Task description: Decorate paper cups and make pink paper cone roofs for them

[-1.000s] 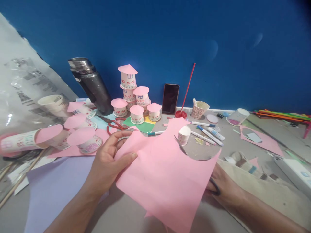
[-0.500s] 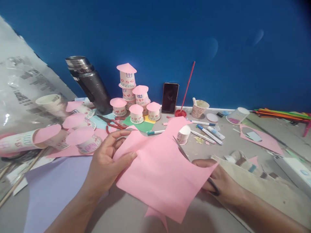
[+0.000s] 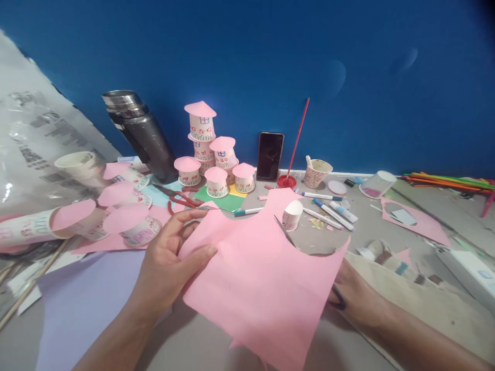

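A sheet of pink paper (image 3: 251,273) with curved cutouts along its far edge is pinched at its left side by my left hand (image 3: 174,257), thumb on top. Behind the sheet's right corner, my right hand (image 3: 356,291) is closed on scissors (image 3: 285,232), whose blade shows at the curved edge; a dark handle loop peeks out by the palm. The paper hides most of the scissors and the fingers of that hand. Just beyond the blade stands a small white cup (image 3: 292,216). Beneath the sheet, a pink scrap (image 3: 235,342) pokes out.
Decorated paper cups with pink cone roofs (image 3: 201,121) are stacked at the back, beside a leaning dark flask (image 3: 143,134). Pliers (image 3: 181,198), a phone (image 3: 270,157), markers (image 3: 328,212) and a red-stick pot (image 3: 286,181) lie around. Purple paper (image 3: 88,304) is at left, a beige cloth (image 3: 417,299) at right.
The right corner of the pink paper has risen slightly and now covers more of my right hand and the scissors. The sheet's near edge has dropped lower. My left hand keeps its hold.
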`<state>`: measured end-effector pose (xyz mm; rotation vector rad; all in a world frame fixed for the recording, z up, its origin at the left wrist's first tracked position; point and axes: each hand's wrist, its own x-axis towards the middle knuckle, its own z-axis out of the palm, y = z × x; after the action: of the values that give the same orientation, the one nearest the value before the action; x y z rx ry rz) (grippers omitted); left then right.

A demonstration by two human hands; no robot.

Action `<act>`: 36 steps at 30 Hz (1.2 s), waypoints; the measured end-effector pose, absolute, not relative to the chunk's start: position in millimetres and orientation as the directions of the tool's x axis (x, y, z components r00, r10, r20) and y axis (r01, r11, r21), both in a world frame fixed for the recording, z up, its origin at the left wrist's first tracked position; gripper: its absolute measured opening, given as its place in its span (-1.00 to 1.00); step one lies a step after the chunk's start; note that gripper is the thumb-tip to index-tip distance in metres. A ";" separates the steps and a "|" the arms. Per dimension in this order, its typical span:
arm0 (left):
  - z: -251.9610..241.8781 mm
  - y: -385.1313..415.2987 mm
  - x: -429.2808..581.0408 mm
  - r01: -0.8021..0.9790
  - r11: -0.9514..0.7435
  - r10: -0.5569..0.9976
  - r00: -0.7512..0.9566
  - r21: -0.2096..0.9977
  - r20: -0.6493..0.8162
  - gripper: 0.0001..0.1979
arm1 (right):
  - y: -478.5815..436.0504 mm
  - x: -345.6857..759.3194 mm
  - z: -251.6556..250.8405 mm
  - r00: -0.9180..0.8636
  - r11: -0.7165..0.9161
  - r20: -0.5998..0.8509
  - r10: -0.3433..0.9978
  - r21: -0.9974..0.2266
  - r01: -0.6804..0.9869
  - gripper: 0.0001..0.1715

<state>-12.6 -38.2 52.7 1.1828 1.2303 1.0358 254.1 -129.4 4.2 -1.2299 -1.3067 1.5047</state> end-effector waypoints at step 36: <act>52.8 -25.1 -31.9 0.046 0.141 0.970 0.191 0.989 -0.148 -0.34 | -130.7 258.0 8.0 -0.294 -0.327 -0.307 0.905 -0.945 -0.023 -0.65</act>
<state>-31.9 -25.1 52.8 1.2109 1.1531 0.9446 258.0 -130.7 8.0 -1.2388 -1.1925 1.7059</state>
